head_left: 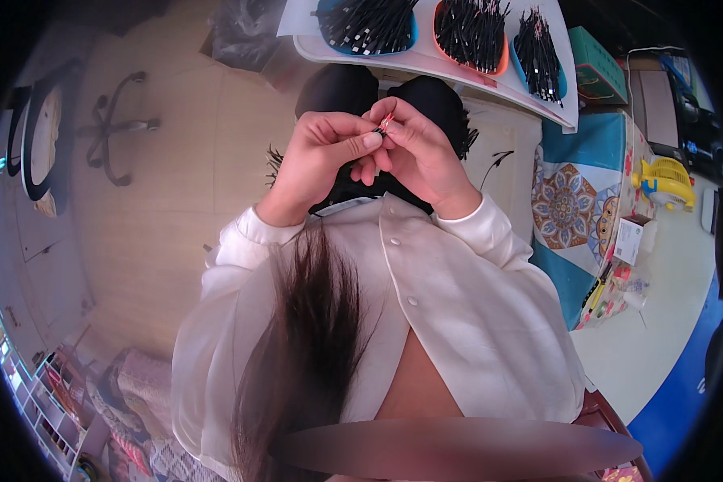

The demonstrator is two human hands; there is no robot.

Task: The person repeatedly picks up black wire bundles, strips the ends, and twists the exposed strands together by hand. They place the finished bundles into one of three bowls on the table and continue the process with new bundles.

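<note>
wire end [386, 123] pinched at 12 o'clock of chest | left hand [317, 161] and right hand [416, 153] both closed on it | likely light, thin, bendy, slippery | best gripped near tip | trays [470, 36] at 12 on counter [538, 88]
</note>
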